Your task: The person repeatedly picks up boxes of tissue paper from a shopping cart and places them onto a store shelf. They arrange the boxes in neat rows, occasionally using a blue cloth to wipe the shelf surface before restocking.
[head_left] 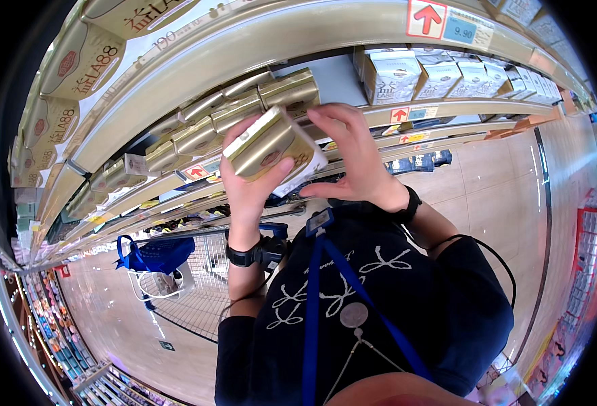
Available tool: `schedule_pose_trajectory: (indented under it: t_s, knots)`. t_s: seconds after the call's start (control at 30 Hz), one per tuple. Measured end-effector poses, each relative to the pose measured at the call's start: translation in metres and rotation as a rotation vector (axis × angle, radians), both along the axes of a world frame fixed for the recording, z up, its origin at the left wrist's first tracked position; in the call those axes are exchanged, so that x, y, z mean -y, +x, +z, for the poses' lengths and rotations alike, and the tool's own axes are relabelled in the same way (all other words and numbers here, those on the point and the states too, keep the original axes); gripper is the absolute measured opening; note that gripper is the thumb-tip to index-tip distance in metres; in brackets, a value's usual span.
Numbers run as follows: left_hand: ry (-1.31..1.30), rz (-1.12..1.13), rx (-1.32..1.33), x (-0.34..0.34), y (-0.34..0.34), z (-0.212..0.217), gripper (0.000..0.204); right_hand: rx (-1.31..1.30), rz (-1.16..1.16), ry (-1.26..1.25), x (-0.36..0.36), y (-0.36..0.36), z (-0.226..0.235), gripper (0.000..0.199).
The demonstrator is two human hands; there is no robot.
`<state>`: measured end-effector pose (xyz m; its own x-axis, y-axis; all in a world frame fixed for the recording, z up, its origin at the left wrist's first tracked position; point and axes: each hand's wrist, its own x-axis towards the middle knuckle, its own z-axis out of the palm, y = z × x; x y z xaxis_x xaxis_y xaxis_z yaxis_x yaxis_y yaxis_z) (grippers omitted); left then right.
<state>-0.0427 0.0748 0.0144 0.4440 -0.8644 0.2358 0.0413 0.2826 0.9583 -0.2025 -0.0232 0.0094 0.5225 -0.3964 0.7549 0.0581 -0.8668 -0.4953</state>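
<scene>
A gold and white carton is gripped in my left hand, thumb across its front face and fingers behind it. It is tilted, just in front of the shelf. My right hand is beside the carton's right side, thumb and fingers spread apart, and I see a gap between the palm and the box. Behind my hands a row of similar gold cartons stands on the shelf. To their right is a group of white cartons on the same shelf.
The shelf edge carries price tags with red arrows. Larger gold cartons line the upper shelf at left. A wire shopping cart with a blue bag stands at my left. Tiled floor stretches to the right.
</scene>
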Motion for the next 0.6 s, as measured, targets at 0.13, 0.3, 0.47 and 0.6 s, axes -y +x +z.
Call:
schedule_pose_trajectory:
  t_s: [0.13,0.3,0.47,0.6]
  knots:
    - [-0.072,-0.194,-0.017,0.02,-0.016,0.013,0.075,0.0,-0.046,0.15,-0.006,0.003,0.007,0.113]
    - [-0.196,-0.426,0.054,0.029,-0.022,0.016,0.078,-0.054,-0.078,0.303,0.018,-0.006,-0.007,0.105]
    - [-0.222,-0.314,0.102,0.035,-0.006,-0.001,0.064,0.43,0.719,1.365,0.03,-0.028,-0.029,0.057]
    - [-0.243,-0.343,0.047,0.036,-0.009,-0.008,0.062,0.636,1.171,1.381,0.039,-0.024,-0.045,0.055]
